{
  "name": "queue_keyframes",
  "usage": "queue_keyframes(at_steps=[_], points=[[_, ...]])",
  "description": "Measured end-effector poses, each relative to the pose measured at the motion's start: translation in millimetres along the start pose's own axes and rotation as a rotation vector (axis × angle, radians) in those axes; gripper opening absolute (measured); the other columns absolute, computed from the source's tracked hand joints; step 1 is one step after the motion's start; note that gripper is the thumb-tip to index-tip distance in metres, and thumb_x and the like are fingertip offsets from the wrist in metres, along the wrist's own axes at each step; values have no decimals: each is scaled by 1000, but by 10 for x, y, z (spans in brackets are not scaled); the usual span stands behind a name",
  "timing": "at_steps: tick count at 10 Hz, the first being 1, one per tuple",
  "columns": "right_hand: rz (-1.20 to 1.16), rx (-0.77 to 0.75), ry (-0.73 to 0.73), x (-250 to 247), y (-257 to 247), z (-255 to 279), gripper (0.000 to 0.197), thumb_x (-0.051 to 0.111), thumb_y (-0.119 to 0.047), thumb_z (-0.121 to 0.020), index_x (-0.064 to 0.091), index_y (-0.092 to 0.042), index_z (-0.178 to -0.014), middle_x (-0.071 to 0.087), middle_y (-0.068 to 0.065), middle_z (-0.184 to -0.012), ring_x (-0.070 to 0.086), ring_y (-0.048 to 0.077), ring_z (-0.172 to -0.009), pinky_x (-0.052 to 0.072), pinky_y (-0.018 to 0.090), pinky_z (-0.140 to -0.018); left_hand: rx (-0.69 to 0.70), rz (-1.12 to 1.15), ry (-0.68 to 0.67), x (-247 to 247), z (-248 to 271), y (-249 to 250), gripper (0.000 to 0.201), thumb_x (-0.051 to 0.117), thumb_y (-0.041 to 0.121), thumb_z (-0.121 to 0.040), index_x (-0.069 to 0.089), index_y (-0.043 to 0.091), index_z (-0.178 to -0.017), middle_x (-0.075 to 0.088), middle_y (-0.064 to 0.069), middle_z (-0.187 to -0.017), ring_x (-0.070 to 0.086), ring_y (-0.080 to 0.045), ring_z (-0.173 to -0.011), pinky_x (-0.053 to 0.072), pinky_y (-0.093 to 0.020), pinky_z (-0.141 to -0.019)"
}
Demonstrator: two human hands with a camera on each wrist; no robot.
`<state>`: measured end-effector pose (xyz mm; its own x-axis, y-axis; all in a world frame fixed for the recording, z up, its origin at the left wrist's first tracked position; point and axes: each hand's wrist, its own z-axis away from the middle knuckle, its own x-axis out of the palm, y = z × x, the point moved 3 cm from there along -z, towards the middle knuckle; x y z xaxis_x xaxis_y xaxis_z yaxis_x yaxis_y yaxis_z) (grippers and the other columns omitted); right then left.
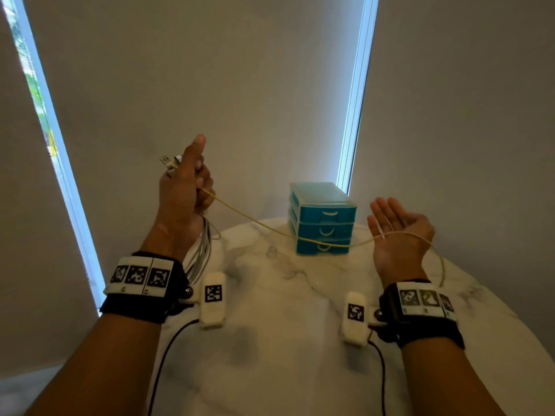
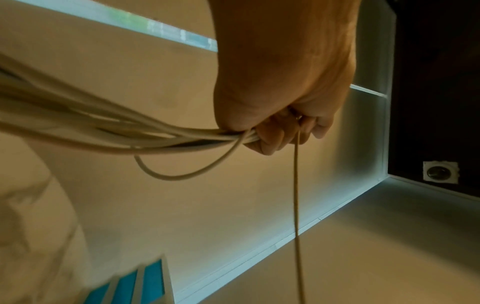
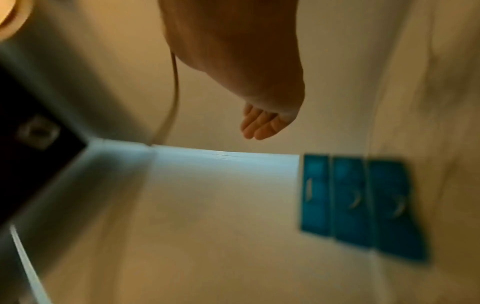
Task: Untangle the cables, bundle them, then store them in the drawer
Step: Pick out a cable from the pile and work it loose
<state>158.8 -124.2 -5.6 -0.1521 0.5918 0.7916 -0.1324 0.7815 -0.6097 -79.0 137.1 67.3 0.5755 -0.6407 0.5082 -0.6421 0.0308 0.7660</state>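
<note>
My left hand is raised above the table's left side and grips a bundle of white cables, thumb up. USB plugs stick out above its knuckles, and loops hang below the fist. One yellowish cable runs taut from that fist across to my right hand, which lies palm up with straight fingers. The cable rests across that palm and trails off behind the wrist. A blue three-drawer unit stands at the table's far side, all drawers closed.
The round white marble table lies under both hands. Grey walls with narrow window strips rise behind it. Dark wires run from the wrist cameras down over the table's near part.
</note>
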Motion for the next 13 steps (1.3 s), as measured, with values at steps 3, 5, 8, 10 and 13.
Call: queue_keyframes(at_steps=[3, 5, 8, 10, 13], points=[[861, 623, -1573, 404, 707, 916, 83, 66, 6, -100, 30, -26, -168, 64, 18, -146, 71, 38, -119, 60, 42, -90, 4, -107, 204, -358, 42, 217, 38, 79, 48, -92, 54, 29, -71, 43, 9, -58, 29, -8, -49, 24, -23, -45], [-104, 526, -763, 454, 599, 473, 47, 52, -33, -110, 57, -9, -150, 70, 4, -110, 67, 8, -84, 58, 16, -65, 3, -99, 290, -571, 62, 179, 34, 78, 42, -94, 55, 28, -73, 46, 7, -60, 30, -8, -51, 24, -22, -45], [-351, 118, 224, 367, 306, -80, 25, 31, -15, -116, 55, -9, -108, 59, 10, -81, 58, 24, -71, 55, 24, -50, 59, -167, 282, -456, 163, 119, 39, 77, 42, -96, 50, 30, -71, 41, 8, -59, 29, -7, -48, 24, -22, -43], [1334, -68, -868, 1780, 1040, 257, 31, 38, -28, -111, 66, -15, -112, 59, 8, -91, 54, 23, -73, 40, 27, -59, 263, -451, 73, -26, 444, 164, 43, 73, 48, -97, 53, 22, -69, 44, -1, -61, 35, -13, -52, 34, -25, -49], [1954, 179, -1134, 727, 1997, 721, 74, 47, -77, -99, 74, -10, -117, 74, 8, -121, 67, 32, -118, 47, 49, -113, 281, -539, 143, -307, 458, 340, 47, 70, 50, -98, 49, 27, -63, 45, 4, -57, 37, -10, -49, 35, -26, -51]])
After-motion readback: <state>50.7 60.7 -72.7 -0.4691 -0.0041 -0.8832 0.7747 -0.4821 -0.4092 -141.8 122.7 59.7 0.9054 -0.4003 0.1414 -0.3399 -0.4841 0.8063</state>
